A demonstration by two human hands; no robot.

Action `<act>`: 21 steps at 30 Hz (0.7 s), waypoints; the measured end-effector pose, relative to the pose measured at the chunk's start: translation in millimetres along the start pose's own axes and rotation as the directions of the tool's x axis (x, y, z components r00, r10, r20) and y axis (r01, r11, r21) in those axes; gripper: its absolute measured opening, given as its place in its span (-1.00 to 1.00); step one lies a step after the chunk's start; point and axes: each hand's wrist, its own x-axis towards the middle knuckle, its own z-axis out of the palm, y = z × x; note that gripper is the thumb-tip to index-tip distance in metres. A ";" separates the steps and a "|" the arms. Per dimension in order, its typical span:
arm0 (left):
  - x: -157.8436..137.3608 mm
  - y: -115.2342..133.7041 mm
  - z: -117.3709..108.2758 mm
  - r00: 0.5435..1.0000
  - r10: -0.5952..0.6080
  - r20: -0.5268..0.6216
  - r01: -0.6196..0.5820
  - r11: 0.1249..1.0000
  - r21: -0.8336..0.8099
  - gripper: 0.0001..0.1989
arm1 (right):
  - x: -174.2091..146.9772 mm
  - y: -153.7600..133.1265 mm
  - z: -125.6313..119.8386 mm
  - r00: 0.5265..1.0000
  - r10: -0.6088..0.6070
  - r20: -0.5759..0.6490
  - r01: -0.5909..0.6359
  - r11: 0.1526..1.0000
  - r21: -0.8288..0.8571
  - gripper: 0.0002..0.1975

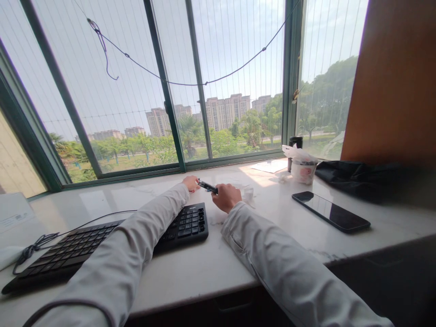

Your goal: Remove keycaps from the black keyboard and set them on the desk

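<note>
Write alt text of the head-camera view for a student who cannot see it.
A person's right hand grips a slim dark object pointing towards the left hand, above a white countertop. The left forearm crosses over a black keyboard; a phone lies to the right, and windows behind show trees and buildings.

The right hand (227, 197) grips a slim dark object (208, 186) (left hand (191, 182) by its tip) near a keyboard (189, 223).
</note>
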 end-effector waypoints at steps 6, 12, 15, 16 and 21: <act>-5.9 4.2 -10.6 1.000 -0.010 0.020 0.009 0.999 0.034 -0.47 | 0.2 -0.2 -1.5 1.000 0.016 0.007 -0.016 1.000 -0.003 -0.67; -42.6 12.9 -45.4 0.998 0.059 0.036 -0.058 0.997 -0.050 -0.47 | 1.0 1.4 -2.2 0.999 0.038 -0.029 -0.038 0.999 0.015 -0.68; -77.5 12.5 -65.4 0.993 0.105 0.055 -0.103 0.994 -0.046 -0.46 | 0.5 1.4 -2.0 0.998 0.049 -0.040 -0.048 0.999 0.021 -0.68; -90.3 11.4 -70.7 0.992 0.117 0.054 -0.116 0.993 -0.031 -0.45 | 0.3 1.3 -1.9 0.998 0.047 -0.045 -0.046 0.999 0.022 -0.67; -152.0 3.5 -85.1 0.973 0.214 -0.087 -0.197 0.965 0.174 -0.56 | 0.1 1.4 -1.3 0.996 0.034 -0.080 -0.033 0.999 0.013 -0.66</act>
